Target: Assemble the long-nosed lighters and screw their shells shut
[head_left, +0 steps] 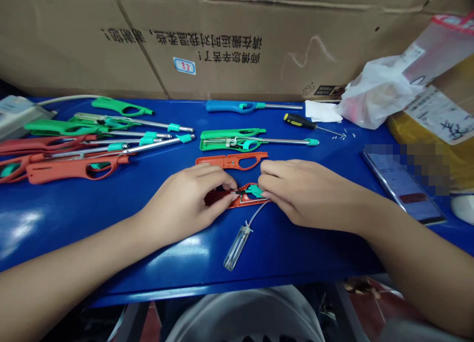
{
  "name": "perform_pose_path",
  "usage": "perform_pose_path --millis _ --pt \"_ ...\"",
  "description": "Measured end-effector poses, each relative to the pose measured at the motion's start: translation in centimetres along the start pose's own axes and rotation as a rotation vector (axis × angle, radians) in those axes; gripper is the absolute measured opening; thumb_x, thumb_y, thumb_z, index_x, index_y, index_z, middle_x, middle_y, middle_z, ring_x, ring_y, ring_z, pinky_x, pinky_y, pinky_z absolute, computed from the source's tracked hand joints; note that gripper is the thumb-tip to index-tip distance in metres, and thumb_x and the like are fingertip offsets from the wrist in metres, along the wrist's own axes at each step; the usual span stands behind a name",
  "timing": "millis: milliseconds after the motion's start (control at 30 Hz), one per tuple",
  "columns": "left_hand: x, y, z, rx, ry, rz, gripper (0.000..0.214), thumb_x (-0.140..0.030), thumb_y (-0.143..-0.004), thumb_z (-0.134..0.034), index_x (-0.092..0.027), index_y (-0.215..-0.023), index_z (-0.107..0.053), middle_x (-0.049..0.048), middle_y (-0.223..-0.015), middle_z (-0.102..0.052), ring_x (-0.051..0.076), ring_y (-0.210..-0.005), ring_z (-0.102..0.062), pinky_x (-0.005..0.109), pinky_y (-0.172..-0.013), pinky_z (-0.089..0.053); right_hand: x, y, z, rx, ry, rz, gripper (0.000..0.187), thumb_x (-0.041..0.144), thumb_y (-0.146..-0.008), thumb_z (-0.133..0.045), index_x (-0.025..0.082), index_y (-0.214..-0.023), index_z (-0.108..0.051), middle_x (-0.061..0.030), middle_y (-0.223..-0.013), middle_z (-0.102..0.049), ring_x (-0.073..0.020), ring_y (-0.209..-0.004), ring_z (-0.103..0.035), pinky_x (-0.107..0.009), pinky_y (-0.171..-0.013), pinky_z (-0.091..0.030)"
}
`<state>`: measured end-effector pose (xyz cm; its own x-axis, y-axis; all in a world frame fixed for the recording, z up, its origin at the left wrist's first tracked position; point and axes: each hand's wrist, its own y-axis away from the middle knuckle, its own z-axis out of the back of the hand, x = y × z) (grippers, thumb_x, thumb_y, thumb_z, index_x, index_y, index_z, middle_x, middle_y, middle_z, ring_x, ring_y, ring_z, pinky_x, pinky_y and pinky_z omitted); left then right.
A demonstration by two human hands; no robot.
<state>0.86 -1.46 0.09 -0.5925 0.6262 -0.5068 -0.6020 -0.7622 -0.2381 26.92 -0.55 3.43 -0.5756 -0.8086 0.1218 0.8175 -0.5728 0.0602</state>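
An opened orange long-reach lighter half [242, 202] lies on the table, with a teal trigger [254, 190] and small parts inside. My left hand [188, 196] is closed in a pinch at its left part, thumb and fingertips by a dark piece. At the trigger end my right hand [307, 191] is closed, its fingertips on the shell's edge and covering that end. A thin tube runs out from under my right fingers to a clear fuel tank [237, 248] lying nearer to me. Just beyond my hands rests the matching orange shell half [230, 161].
Green lighter parts [229, 133], a blue lighter [231, 106] and a screwdriver [298, 121] with small screws lie farther back. Several lighters [74, 169] are heaped at left. A phone [403, 189] and plastic bag [381, 90] sit right; a carton [229, 16] stands behind.
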Motion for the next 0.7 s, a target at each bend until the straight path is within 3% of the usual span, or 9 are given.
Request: perform_pose_path --millis 433,700 --pt "0.27 0.01 -0.05 -0.008 0.003 -0.001 0.011 -0.027 -0.099 -0.065 -0.020 -0.101 -0.074 0.0009 -0.095 -0.076 0.017 -0.086 -0.070 0.029 -0.076 -0.053 0.16 -0.25 -0.40 -0.042 0.103 0.095 0.020 -0.001 -0.091 -0.056 0.017 -0.092 -0.066 -0.0059 -0.093 -0.065 -0.0213 -0.081 -0.055 -0.034 -0.072 -0.033" --pt "0.12 0.11 -0.08 -0.009 0.027 -0.003 0.010 -0.027 -0.099 -0.066 -0.020 -0.100 -0.073 0.0008 -0.096 -0.077 0.016 -0.086 -0.071 0.029 -0.078 -0.053 0.41 -0.05 -0.46 -0.075 0.120 0.119 0.015 0.005 -0.096 -0.058 0.018 -0.094 -0.065 -0.0048 -0.093 -0.065 -0.0212 -0.080 -0.055 -0.034 -0.070 -0.032"
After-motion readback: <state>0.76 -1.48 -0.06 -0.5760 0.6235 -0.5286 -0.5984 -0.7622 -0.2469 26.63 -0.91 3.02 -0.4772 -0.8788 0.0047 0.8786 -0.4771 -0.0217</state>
